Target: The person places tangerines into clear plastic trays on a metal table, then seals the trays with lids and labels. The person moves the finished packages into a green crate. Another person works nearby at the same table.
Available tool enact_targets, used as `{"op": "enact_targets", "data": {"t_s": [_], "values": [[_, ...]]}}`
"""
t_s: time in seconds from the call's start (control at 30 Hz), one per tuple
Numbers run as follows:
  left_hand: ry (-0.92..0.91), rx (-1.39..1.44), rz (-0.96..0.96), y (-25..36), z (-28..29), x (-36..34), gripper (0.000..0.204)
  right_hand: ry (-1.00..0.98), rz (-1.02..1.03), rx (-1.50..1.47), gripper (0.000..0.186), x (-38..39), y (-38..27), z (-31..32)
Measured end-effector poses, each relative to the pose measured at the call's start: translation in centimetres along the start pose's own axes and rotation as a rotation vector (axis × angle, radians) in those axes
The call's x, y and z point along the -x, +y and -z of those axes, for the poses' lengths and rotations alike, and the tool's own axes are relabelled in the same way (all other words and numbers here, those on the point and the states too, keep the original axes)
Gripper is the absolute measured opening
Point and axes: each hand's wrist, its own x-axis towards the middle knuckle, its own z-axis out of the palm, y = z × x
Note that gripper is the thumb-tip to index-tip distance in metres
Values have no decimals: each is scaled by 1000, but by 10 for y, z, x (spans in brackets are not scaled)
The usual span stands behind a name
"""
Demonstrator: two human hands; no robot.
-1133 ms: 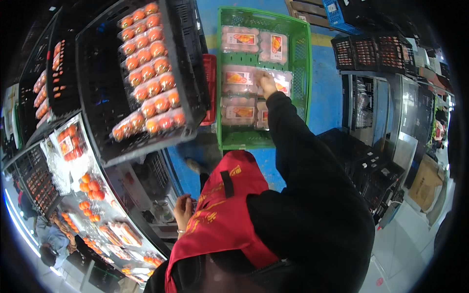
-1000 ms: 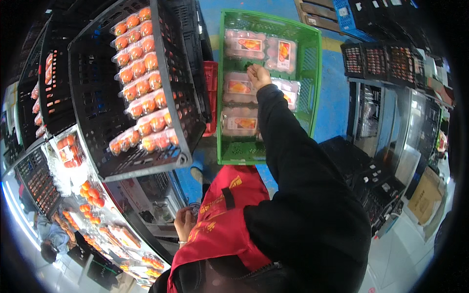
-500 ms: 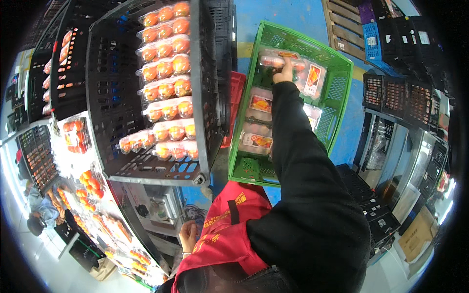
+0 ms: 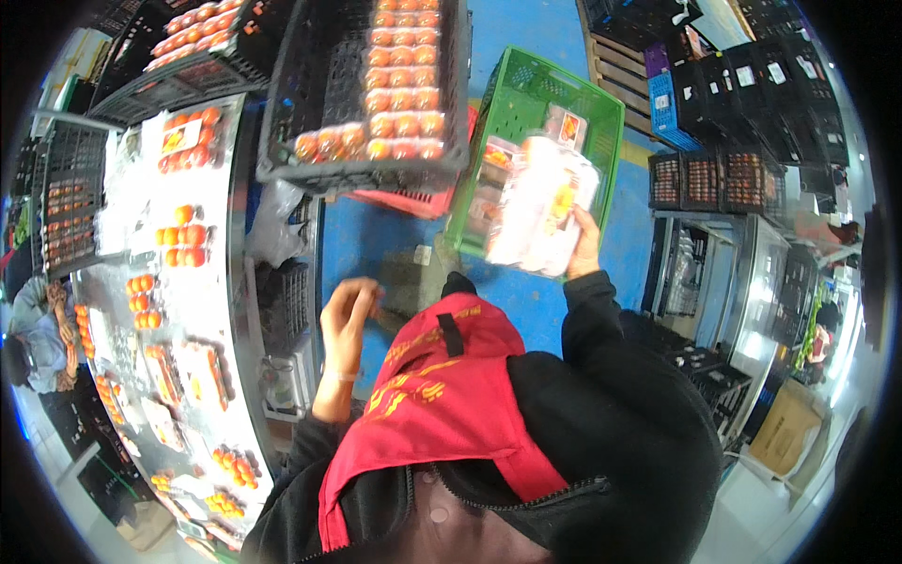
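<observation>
My right hand [image 4: 584, 246] grips the near right edge of a large, clear plastic pack [image 4: 531, 211], raised over the front of the green crate [image 4: 609, 141]. Strong glare washes out its contents; a red and orange label shows on its face. Behind it, another labelled pack [image 4: 565, 125] lies in the crate, and more are partly covered on the left. My left hand [image 4: 346, 321] hangs in the air left of my red apron [image 4: 442, 376], fingers loosely bent and apart, with nothing visible in them.
Left of the green crate, a black crate [image 4: 365, 174] holds rows of packed red-orange tomatoes [image 4: 404, 75]. A bright metal table [image 4: 132, 315] carries packs of tomatoes. Black crates [image 4: 742, 94] are stacked at the far right. Another person [image 4: 47, 329] is at the far left.
My right hand has come back toward me from inside the green crate and now holds up the clear pack. My left hand has risen and moved forward. The view has shifted.
</observation>
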Motion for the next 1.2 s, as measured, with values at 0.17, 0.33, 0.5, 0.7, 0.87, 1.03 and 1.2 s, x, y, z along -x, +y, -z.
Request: {"op": "enact_targets", "data": {"t_s": [0.17,0.33,0.5,0.7,0.87,1.03,1.2], "values": [[-127,231,-89,16,16,45,25,-415,-276,136,46,68,101,-98],[207,439,-89,-6,103,129,14,-715,-590,242,49,122,194,-219],[462,552,-56,-45,147,198,26,-914,-568,519,57,166,237,-275],[439,815,-157,-88,175,239,26,-904,-556,800,48,167,308,-327],[508,798,-192,-97,190,241,41,-1495,-70,1334,46,126,365,-418],[702,994,-269,-83,216,198,44,-2041,179,1563,49,126,472,-534],[1158,1157,-451,-78,242,111,38,-2414,610,1209,36,156,558,-577]]}}
